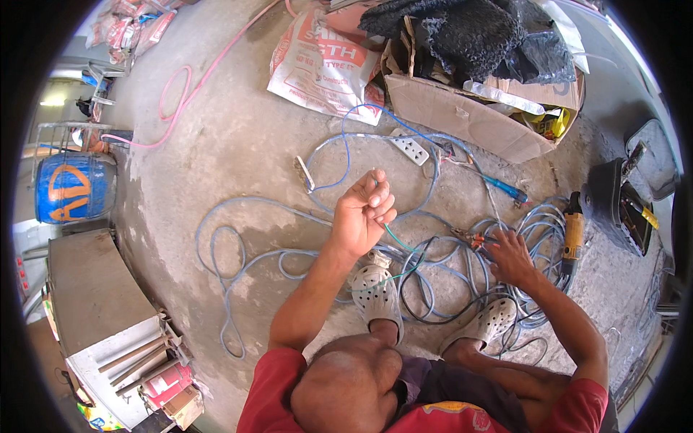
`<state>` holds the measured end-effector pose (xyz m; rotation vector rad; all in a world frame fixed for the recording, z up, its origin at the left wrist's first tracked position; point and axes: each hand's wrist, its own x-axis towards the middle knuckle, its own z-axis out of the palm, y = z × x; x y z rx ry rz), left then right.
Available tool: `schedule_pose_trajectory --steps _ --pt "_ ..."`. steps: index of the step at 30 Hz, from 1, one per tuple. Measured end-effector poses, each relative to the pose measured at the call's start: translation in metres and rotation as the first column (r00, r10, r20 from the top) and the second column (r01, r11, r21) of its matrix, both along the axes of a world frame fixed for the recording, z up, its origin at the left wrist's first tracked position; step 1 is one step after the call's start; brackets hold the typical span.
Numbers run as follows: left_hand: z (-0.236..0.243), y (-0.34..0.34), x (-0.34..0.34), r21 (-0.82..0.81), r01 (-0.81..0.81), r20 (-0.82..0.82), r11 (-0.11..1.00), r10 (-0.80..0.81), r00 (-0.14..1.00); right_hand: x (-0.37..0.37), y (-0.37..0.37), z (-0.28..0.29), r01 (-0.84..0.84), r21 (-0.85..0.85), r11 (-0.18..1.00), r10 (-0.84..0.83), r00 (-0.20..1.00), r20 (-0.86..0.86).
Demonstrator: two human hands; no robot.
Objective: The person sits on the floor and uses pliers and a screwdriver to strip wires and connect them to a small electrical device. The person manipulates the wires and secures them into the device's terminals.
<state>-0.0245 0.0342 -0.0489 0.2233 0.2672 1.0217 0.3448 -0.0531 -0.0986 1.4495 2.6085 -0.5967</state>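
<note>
My left hand (364,213) is raised over the floor, its fingers pinched on a thin green wire (393,234). The wire trails down toward the loops near my feet. Lower right, my right hand (511,256) reaches over a heap of grey-blue cable (538,224), palm down with fingers spread. Just beside its fingertips lie pliers with red-orange handles (473,239); whether the fingers touch them I cannot tell. Beyond my hands are a white socket strip (409,147), a blue-handled screwdriver (509,189) and a loop of blue wire (346,148).
A cardboard box (469,123) with black material and packaging stands at the back, beside a white-and-red sack (325,68). At right are a yellow angle grinder (573,234) and a black tool case (613,206). A blue drum (76,187) and a grey cabinet (101,289) stand left.
</note>
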Motion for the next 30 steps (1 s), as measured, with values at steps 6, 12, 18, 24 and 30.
schedule_pose_trajectory --steps 6,12,18,24,30 --pt "-0.003 -0.004 0.022 -0.104 -0.044 -0.054 0.994 0.039 0.998 -0.067 0.044 0.048 0.084 -0.242 0.967 -0.215 0.780 -0.588" --pt "-0.004 -0.013 0.023 0.019 -0.128 -0.360 0.992 0.127 0.924 -0.170 0.074 0.070 -0.018 -0.795 0.607 -0.636 0.589 -0.499" --pt "0.001 -0.017 0.005 0.280 -0.021 -0.914 0.960 0.273 0.300 -0.199 0.053 0.045 0.357 -0.425 0.832 -0.554 0.568 -0.608" --pt "-0.010 -0.010 -0.015 0.198 -0.038 -0.945 0.979 0.201 0.257 -0.212 0.040 0.048 0.358 -0.340 0.870 -0.493 0.606 -0.625" --pt "-0.024 -0.016 -0.022 -0.064 -0.170 -0.764 0.983 0.061 0.642 -0.205 0.041 0.034 0.234 -0.176 0.956 -0.287 0.637 -0.716"
